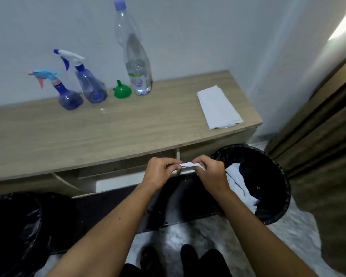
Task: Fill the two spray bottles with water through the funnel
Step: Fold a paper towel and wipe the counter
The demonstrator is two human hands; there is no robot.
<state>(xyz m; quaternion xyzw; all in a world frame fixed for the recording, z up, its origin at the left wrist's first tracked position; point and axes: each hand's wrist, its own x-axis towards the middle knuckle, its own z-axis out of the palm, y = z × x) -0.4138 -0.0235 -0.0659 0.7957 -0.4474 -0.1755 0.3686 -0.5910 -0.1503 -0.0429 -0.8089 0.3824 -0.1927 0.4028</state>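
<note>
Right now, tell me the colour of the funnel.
Green. The funnel shows clearly in the head view, upside down beside the water bottle.

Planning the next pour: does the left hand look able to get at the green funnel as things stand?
Probably not right away. The left hand and right hand are both pinching a twisted white tissue. The wooden tabletop between it and the green funnel lies bare, so the path looks free once it lets go.

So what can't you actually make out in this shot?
- Head view, water level in the two blue plastic spray bottles: tinted plastic and distance obscure it.
- Label print on the tall clear water bottle: too small.
- The white scrap pinched between the left hand and right hand: fingers and blur hide what it is.
- Black bin contents: mostly hidden in the dark liner.
- Black bag: cut off by the left edge.
</note>
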